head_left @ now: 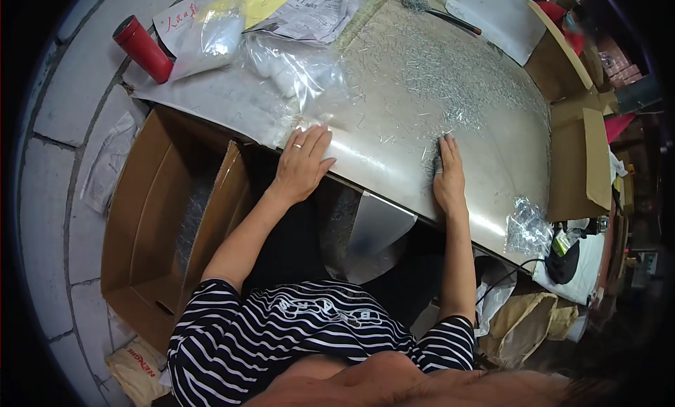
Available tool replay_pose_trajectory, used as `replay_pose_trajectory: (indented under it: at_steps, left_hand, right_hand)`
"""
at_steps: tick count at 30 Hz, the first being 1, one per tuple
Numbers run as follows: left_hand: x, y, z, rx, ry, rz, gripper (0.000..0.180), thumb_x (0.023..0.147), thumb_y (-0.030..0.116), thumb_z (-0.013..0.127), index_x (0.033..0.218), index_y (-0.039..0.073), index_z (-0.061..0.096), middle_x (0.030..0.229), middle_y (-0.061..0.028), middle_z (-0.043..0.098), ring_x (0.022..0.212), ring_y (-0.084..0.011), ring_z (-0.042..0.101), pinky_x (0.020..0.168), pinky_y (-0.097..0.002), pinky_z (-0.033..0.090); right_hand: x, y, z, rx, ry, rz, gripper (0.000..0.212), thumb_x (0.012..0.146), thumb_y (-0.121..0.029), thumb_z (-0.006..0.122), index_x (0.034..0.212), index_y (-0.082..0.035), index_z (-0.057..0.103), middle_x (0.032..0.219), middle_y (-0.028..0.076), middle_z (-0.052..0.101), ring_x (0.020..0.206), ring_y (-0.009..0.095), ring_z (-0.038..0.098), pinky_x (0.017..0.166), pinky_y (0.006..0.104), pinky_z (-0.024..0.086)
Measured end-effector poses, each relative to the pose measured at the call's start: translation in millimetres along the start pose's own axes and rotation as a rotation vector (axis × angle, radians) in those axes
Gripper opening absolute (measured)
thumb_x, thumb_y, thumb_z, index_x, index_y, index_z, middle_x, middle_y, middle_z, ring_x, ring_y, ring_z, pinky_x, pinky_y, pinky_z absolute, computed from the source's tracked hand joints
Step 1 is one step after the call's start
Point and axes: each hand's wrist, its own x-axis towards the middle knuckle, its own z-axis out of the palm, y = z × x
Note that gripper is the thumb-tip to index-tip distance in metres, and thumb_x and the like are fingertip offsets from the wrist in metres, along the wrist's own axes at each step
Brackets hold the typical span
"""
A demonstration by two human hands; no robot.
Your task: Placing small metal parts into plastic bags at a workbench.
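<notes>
Across the middle spreads a smooth counter (383, 157); just before twelve o'clock lies a clear plastic bag (299, 66). The left hand (302, 164) rests by the near edge, the right hand (450, 176) at three o'clock; their fingers (449, 150) are straight, close together, gripping nothing visible. Thin metal pins (453, 87) lie scattered toward one o'clock: probably light, stiff, slippery, best pinched mid-shaft.
</notes>
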Motion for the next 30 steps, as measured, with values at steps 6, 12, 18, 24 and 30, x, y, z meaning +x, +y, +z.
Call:
replay_pose_trajectory:
  at_steps: [6,12,18,24,30]
  left_hand:
    - [24.2,3.3,-4.2,-0.166,0.003,-0.069,0.038,0.083,0.015,0.067,0.117,0.002,0.057,0.112,-0.0137,0.054,0.105,-0.0336,0.051,0.091,-0.0421,0.043]
    - [36.8,-13.6,10.0,-0.138,0.001,-0.085,0.02,0.083,0.012,0.065,0.101,0.002,0.061,0.096,-0.0105,0.057,0.094,-0.0322,0.055,0.085,-0.0415,0.045]
    - [24.2,-0.3,6.6,-0.19,0.169,0.056,0.011,0.088,0.008,0.06,0.097,0.002,0.062,0.098,-0.0106,0.065,0.096,-0.0319,0.06,0.091,-0.0423,0.045]
    - [3.5,47.0,-4.8,-0.558,0.03,0.051,0.01,0.093,0.01,0.059,0.091,0.001,0.061,0.087,-0.0137,0.065,0.083,-0.0296,0.063,0.076,-0.0378,0.049]
    - [-18.4,69.5,-24.7,-1.309,-0.448,-0.562,0.027,0.1,0.021,0.053,0.083,0.001,0.06,0.065,0.0007,0.053,0.06,-0.0073,0.051,0.056,-0.0231,0.042]
  right_hand:
    - [-10.7,-14.5,3.2,-0.111,0.01,-0.012,0.054,0.088,-0.001,0.046,0.142,0.0,0.039,0.151,0.017,0.034,0.143,0.033,0.026,0.117,0.0422,0.022]
    - [-26.3,-24.3,-2.6,-0.137,-0.002,-0.055,0.055,0.084,0.0,0.049,0.139,0.001,0.043,0.149,0.018,0.037,0.142,0.033,0.028,0.116,0.0399,0.024]
    - [-79.3,-66.5,-44.7,0.266,0.198,0.05,0.039,0.085,0.005,0.056,0.123,-0.002,0.059,0.132,0.018,0.056,0.127,0.031,0.051,0.107,0.0359,0.038]
    - [-84.5,-136.8,-33.0,0.491,0.231,-0.096,0.025,0.087,-0.007,0.067,0.111,-0.001,0.064,0.112,0.014,0.066,0.107,0.024,0.063,0.094,0.0319,0.047]
    - [-100.4,-127.6,-7.9,0.933,-0.177,0.223,0.011,0.084,-0.006,0.072,0.086,0.001,0.063,0.076,0.0,0.064,0.071,0.008,0.057,0.066,0.0227,0.045]
